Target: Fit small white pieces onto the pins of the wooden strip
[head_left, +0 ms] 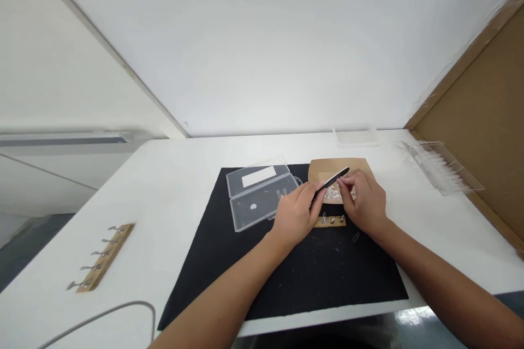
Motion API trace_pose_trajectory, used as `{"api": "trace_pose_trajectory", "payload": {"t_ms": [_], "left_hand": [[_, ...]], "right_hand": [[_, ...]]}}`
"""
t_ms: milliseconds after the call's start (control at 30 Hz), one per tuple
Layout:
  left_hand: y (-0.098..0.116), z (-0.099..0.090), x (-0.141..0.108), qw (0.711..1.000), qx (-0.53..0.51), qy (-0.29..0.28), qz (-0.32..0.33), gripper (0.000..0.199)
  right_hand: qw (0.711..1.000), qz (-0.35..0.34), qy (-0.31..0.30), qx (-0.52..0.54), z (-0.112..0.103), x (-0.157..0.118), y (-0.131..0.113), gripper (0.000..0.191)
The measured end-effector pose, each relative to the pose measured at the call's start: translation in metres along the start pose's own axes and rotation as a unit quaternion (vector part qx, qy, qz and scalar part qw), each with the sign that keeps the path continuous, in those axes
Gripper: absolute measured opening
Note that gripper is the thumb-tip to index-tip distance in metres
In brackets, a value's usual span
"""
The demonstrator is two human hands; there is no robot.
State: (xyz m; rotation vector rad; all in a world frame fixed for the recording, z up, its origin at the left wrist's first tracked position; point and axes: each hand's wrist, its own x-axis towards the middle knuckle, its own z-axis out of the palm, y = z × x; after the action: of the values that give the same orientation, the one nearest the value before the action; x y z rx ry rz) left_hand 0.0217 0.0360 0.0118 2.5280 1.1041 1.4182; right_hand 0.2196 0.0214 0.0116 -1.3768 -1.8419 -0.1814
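My left hand (295, 212) is closed around one end of a thin black stick with a pale edge (338, 175), which slants up to the right. My right hand (364, 200) is pinched close to the stick's upper part; what its fingertips hold is too small to name. Behind both hands lies a brown paper sheet (323, 167) with small white pieces (333, 192) on it. Just below the hands, a wooden strip with metal clips (336, 222) rests on the black mat (319, 272). A clear oval piece (356, 237) lies near my right wrist.
An open clear plastic case (249, 205) lies on the mat's left part. On the white table (172, 191) are another wooden strip with clips (107, 255), a grey cable (114, 308), a clear tray (357, 143) at the back and a plastic pack (442, 168) beside the cardboard panel (487, 109).
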Motion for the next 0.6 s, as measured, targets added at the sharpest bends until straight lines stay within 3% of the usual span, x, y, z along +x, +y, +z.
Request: {"api": "trace_pose_trajectory", "payload": {"t_ms": [200,367,600], "left_hand": [[0.0009,0.0002,0.0006,1.000,-0.010,-0.006,-0.007,0.014],[0.0022,0.0013,-0.0012,1.000,-0.014,-0.015,-0.021,0.013],[0.0010,0.0038,-0.0026,1.000,0.003,-0.009,-0.019,0.014]], "right_hand": [[0.996,-0.062,0.008,-0.060,0.0018,-0.0011,0.0006,0.018],[0.994,-0.017,0.066,-0.087,0.0027,0.0003,0.0033,0.016],[0.998,-0.043,0.002,-0.050,0.0023,0.0039,0.0002,0.021]]}}
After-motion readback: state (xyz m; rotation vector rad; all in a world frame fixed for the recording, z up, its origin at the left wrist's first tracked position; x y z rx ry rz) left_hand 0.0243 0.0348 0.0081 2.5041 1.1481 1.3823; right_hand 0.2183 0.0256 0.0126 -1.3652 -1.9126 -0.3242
